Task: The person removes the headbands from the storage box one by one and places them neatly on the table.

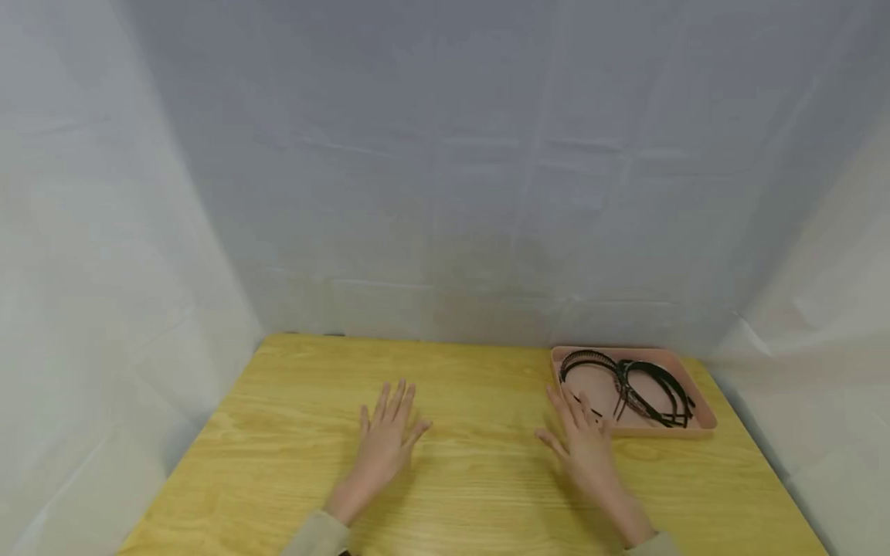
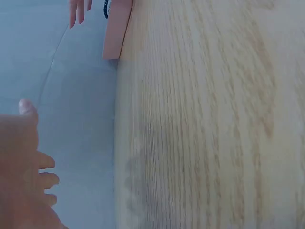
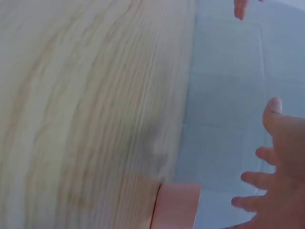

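Head camera view: a pink tray (image 1: 667,432) holds several dark hoops that look like headbands (image 1: 621,371), crossing one another. Under the tray is a yellow wood-grain tabletop (image 1: 459,471); behind it hangs pale sheeting (image 1: 431,193). Both hands are spread wide, palms down. The right hand (image 1: 585,448) hovers by the tray's near left corner, its fingertips overlapping the rim from this angle. The left hand (image 1: 385,446) hovers well apart, to the tray's left.
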### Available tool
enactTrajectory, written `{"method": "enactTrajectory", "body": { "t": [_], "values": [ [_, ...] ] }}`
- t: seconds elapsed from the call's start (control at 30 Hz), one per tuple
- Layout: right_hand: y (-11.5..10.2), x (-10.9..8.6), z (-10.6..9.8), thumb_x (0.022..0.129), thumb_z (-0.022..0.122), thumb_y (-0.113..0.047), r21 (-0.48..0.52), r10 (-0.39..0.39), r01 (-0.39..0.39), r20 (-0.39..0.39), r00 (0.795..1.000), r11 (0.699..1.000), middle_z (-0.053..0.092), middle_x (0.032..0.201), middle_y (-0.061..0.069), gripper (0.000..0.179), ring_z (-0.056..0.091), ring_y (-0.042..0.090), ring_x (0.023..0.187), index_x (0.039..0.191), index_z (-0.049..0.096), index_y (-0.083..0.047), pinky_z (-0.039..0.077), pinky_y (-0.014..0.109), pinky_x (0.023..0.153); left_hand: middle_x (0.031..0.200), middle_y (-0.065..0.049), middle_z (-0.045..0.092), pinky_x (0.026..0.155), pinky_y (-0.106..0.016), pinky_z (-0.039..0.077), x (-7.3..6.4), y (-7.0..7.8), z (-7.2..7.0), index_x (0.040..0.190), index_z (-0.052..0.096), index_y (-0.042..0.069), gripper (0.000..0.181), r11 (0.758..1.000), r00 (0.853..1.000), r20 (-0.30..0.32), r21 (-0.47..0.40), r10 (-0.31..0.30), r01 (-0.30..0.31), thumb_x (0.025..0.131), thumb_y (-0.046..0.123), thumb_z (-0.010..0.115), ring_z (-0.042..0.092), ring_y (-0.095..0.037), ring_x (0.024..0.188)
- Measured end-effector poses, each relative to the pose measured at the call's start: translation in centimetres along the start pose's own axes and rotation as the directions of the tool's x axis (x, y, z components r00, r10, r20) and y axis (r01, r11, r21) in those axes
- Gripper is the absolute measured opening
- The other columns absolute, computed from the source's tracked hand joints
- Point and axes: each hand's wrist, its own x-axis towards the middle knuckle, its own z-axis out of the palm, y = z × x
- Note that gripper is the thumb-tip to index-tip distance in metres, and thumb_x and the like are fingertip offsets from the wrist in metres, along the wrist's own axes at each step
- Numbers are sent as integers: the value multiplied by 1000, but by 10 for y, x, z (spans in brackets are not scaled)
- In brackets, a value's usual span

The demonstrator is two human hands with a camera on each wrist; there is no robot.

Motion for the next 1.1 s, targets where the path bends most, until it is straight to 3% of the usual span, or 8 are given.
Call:
{"method": "enactTrajectory", "body": {
  "t": [0.1, 0.2, 0.33, 0.43, 0.6, 0.83, 0.97, 1.1],
  "values": [
    [5, 0, -5, 94, 73, -26, 9, -84, 86, -104, 991, 996, 53, 147, 19, 61, 52, 44, 132, 149, 51, -12, 29, 79, 104, 161, -23, 31, 116, -73, 13, 4, -1, -2, 155, 34, -3, 61, 995, 998, -48, -93, 40, -44, 107, 30, 52, 20, -44, 151],
    [11, 0, -9, 90, 77, -13, 13, -133, 138, -197, 971, 990, 72, 122, 15, 45, 71, 31, 85, 133, 66, -10, 49, 68, 90, 152, -25, 45, 113, -65, 31, 8, 0, -2, 151, 40, -6, 53, 980, 992, -102, -177, 69, -86, 107, 21, 52, 39, -47, 142],
    [19, 0, -17, 90, 76, -5, 90, -113, 138, -237, 965, 986, 76, 106, 13, 32, 71, 22, 66, 121, 73, -9, 61, 43, 69, 135, -22, 63, 89, -48, 58, 13, 3, -1, 145, 49, -6, 42, 955, 986, -149, -277, 68, -108, 107, 13, 51, 70, -40, 88],
    [26, 1, -24, 90, 74, -1, 144, -89, 131, -266, 960, 981, 76, 102, 13, 25, 75, 25, 78, 115, 74, -5, 61, 32, 61, 123, -18, 71, 76, -43, 61, 18, 6, 0, 138, 56, -5, 36, 940, 983, -171, -319, 67, -120, 107, 12, 51, 71, -34, 73],
    [45, 4, -39, 87, 76, 2, 119, -115, 170, -367, 923, 978, 76, 86, 9, 22, 72, 21, 68, 109, 76, -4, 59, 25, 57, 111, -15, 75, 79, -40, 62, 28, 13, 2, 128, 66, 1, 27, 907, 986, -160, -406, 46, -108, 106, 12, 53, 75, -29, 95],
    [77, 7, -68, 81, 79, 5, 11, -160, 186, -459, 874, 983, 68, 67, 4, 28, 54, 7, 45, 107, 75, -6, 32, 14, 39, 106, -14, 76, 69, -29, 62, 44, 32, 6, 123, 69, 5, 24, 843, 998, -62, -535, 32, -61, 106, 14, 55, 75, -29, 88],
    [95, 5, -82, 87, 75, 1, 35, -75, 99, -426, 901, 994, 73, 73, 12, 23, 68, 25, 58, 109, 75, -5, 40, 16, 42, 107, -16, 75, 69, -31, 62, 50, 45, 9, 123, 69, 4, 25, 808, 998, -26, -585, 63, -66, 106, 15, 54, 74, -32, 89],
    [112, 4, -94, 98, 66, -7, 141, 64, -18, -332, 941, 990, 74, 80, 16, 21, 62, 8, 55, 117, 73, 0, 38, 21, 40, 108, -19, 74, 70, -34, 63, 56, 57, 13, 123, 69, 2, 25, 763, 997, 3, -645, 72, -53, 106, 13, 54, 74, -35, 89]
  ]
}}
